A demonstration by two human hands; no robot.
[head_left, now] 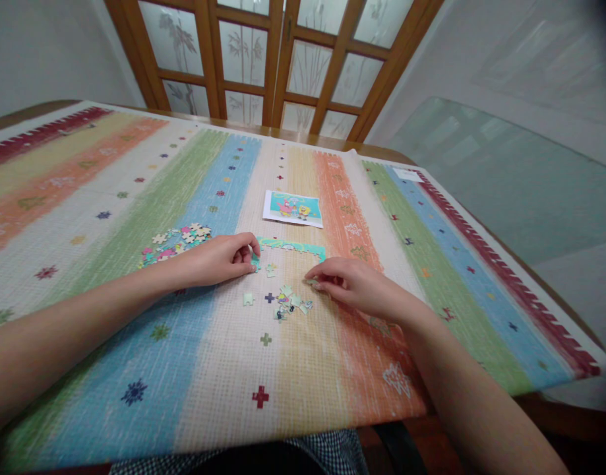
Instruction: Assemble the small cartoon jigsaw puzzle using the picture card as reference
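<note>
My left hand (222, 258) rests on the striped mat with its fingers curled, pinching the left end of a joined teal strip of puzzle pieces (293, 247). My right hand (343, 282) lies just right of a small cluster of loose pieces (289, 303), its fingertips pinched on a single piece (311, 282). A larger heap of loose pieces (177, 241) sits behind my left wrist. A small cartoon reference picture (293, 208) lies flat farther back. One lone piece (248, 299) lies between my hands.
A striped, multicoloured mat (109, 198) covers a wooden table. A wood-framed frosted-glass door (277, 59) stands behind the table. A glass tabletop (505, 178) lies to the right. A small white label (407, 175) sits near the mat's far right corner.
</note>
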